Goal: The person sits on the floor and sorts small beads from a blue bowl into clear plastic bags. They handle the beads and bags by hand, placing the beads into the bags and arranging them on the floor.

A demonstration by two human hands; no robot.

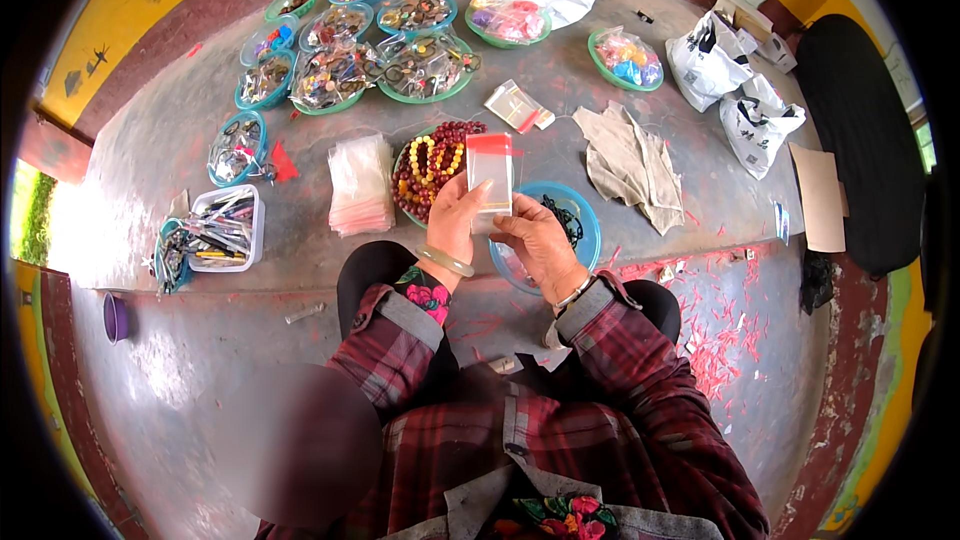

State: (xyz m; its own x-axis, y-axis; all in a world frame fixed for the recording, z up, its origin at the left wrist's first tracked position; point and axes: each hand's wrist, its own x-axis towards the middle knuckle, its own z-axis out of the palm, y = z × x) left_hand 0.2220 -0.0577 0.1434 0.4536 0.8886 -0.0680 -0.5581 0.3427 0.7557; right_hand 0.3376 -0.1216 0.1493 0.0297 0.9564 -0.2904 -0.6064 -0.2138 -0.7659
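Note:
Between both hands I hold a clear plastic bag (489, 175) with a red band along its top; whether it is one bag or a thin stack, I cannot tell. My left hand (455, 220) grips its left side, thumb on the front, and wears a pale bangle. My right hand (543, 243) pinches its lower right corner. Behind the left hand, a green basket holds dark red and yellow bead strings (432, 162). Under my right hand stands a blue basin (590, 230) with dark stringed items in it. Left of the beads lies a stack of clear bags (361, 183).
Several baskets of packaged trinkets (424, 65) crowd the far left. A pen box (255, 230) stands at left. A grey cloth (632, 165), white carrier bags (708, 60) and cardboard (818, 198) lie to the right. Red scraps (725, 340) litter the lower step.

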